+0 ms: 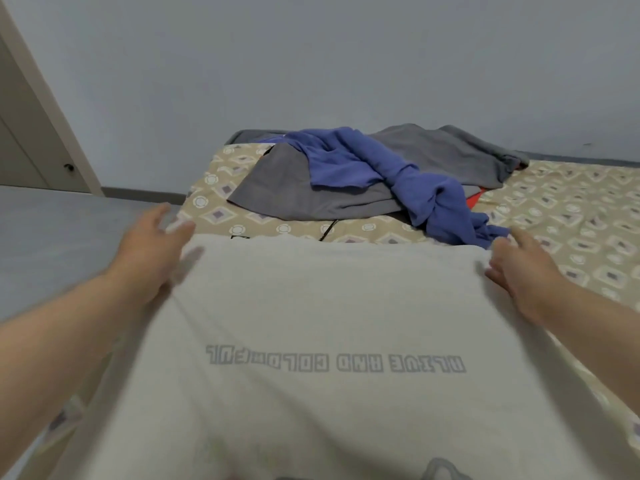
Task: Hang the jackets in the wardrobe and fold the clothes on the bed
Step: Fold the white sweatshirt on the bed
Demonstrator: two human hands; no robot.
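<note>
At middle left, our left hand [149, 251] is blurred, its fingers spread, at the far left corner of the shirt [311, 306]. The shirt lies flat on the bed [571, 209], filling the lower frame. Our right hand [519, 268] meets its far right corner; we cannot tell if it pinches.

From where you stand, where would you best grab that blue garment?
Probably the blue garment by its twisted near end, from above on the near side: that end trails off the gray clothes onto the sheet, beside the right hand.
</note>
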